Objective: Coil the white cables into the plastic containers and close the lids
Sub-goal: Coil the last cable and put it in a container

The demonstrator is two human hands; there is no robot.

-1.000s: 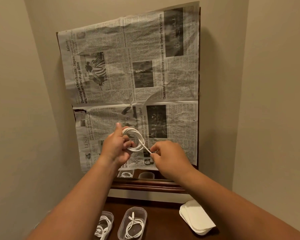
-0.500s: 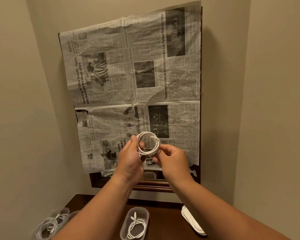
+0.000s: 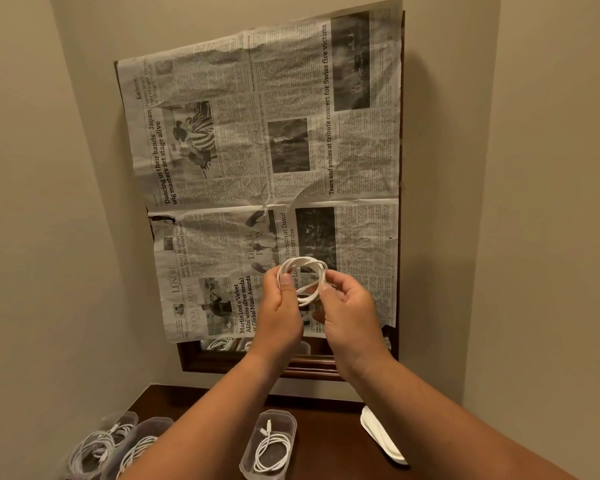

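- Now both my hands are clamped on the coil [image 3: 302,283]. The left hand [image 3: 280,315] pinches its left side with the thumb in front, and the right hand [image 3: 347,315] pinches its right side.
- The coil hangs in the air before the newspaper [image 3: 257,140], well above the counter [image 3: 329,441], with its round loop facing me.
- The tubs lie straight down and toward me from the coil.
- The middle tub [image 3: 276,414] runs long-ways away from me and already has a cable in it.
- The left tubs [image 3: 158,422] look filled too, so I can't tell where an empty one is.
- My left hand is nearer the tubs, and my right is nearer the lids [image 3: 378,433].
- Readable headlines are "Leisure", "Dancing in their hands: Japan wig masters set stage alive" and "Tears and smiles at tribute concert for Swiss fire victims".
- I can read no brand on the cable or tubs.
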